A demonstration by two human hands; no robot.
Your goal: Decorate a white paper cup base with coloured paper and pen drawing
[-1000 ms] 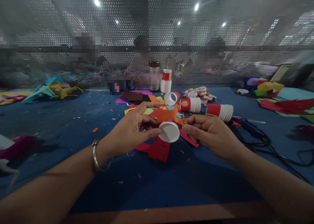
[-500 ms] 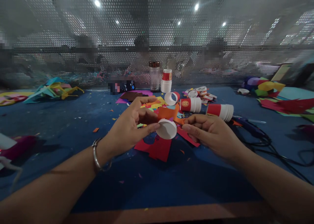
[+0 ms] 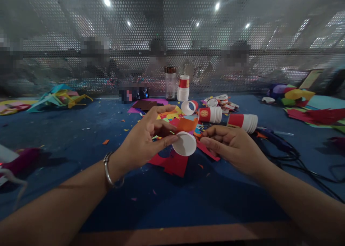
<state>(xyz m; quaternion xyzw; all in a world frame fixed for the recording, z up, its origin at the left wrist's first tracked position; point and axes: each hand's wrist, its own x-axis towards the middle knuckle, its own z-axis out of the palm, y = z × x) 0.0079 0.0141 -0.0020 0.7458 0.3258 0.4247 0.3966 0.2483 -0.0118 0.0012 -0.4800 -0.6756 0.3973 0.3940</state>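
Thumb and fingers of my left hand (image 3: 147, 134) pinch the edge of a white round paper-cup base (image 3: 184, 144), its flat face toward me. Behind its upper rim stands a piece of orange paper (image 3: 188, 124), with a bit of purple at the edge. To the right, my right hand (image 3: 229, 143) is closed in a pinch just beside the cup base. Something thin and dark shows at its fingertips, too small to name. Red paper scraps (image 3: 176, 164) lie on the blue table underneath.
Paper-cup stacks lie on their sides (image 3: 210, 114) and stand upright (image 3: 183, 89). A lidded clear bottle (image 3: 170, 86) and a phone (image 3: 142, 94) are at the back. A dark corded tool (image 3: 275, 140) lies right; folded coloured paper (image 3: 58, 96) sits left. A perforated metal screen (image 3: 161, 30) rises behind.
The cup base shifts slightly left and tilts, then comes back and faces me more. The dark thin thing at my right fingertips draws away from its rim. Both hands otherwise stay nearly still.
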